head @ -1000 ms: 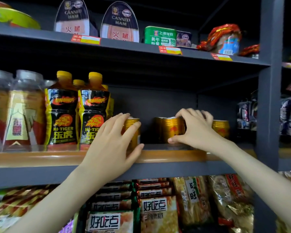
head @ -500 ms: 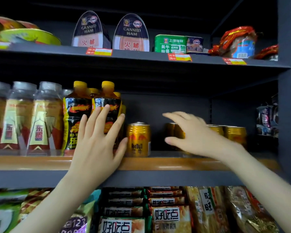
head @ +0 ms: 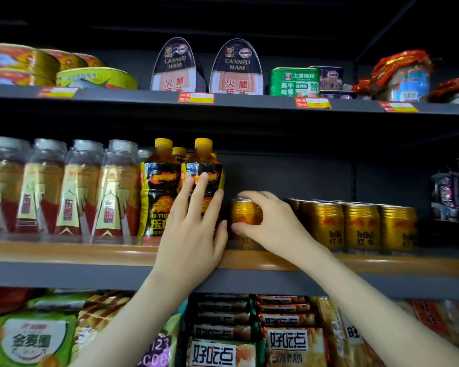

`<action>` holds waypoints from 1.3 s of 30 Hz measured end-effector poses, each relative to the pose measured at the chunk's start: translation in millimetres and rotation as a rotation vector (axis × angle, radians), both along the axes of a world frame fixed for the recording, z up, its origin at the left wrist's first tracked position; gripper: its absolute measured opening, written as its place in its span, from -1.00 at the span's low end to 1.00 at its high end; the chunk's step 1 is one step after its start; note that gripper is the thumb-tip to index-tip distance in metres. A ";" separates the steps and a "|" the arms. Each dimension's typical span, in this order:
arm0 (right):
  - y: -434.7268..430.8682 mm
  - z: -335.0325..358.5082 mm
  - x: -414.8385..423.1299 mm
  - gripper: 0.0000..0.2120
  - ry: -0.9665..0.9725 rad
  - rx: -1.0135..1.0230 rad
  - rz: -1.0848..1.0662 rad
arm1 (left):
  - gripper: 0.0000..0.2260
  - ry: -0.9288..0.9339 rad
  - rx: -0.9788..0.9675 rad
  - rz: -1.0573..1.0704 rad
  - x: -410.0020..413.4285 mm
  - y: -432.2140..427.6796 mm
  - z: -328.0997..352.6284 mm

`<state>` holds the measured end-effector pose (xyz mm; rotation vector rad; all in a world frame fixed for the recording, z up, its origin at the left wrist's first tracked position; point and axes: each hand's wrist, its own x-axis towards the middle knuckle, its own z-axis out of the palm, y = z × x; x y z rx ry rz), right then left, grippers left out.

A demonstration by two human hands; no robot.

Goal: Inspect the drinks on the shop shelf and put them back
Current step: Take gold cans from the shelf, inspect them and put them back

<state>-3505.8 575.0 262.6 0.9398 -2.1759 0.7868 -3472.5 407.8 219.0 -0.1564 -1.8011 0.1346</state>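
— Where are our hands?
— Our left hand (head: 194, 234) lies flat, fingers straight against the yellow-capped bottle (head: 204, 160). Our right hand (head: 273, 223) curls round the gold can (head: 245, 214) on the middle shelf (head: 64, 251).
— Room?
— Bottle just left, can row (head: 355, 226) right, open space above.

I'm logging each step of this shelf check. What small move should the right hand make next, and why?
Probably draw the gold can forward off the shelf for inspection: the right hand grips it, and it stands upright between the Hi-Tiger bottle under the left hand and the can row.
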 end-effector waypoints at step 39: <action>166.9 -290.1 188.9 -0.19 0.066 0.112 0.259 | -0.32 -0.510 0.095 -0.647 169.7 143.9 -266.4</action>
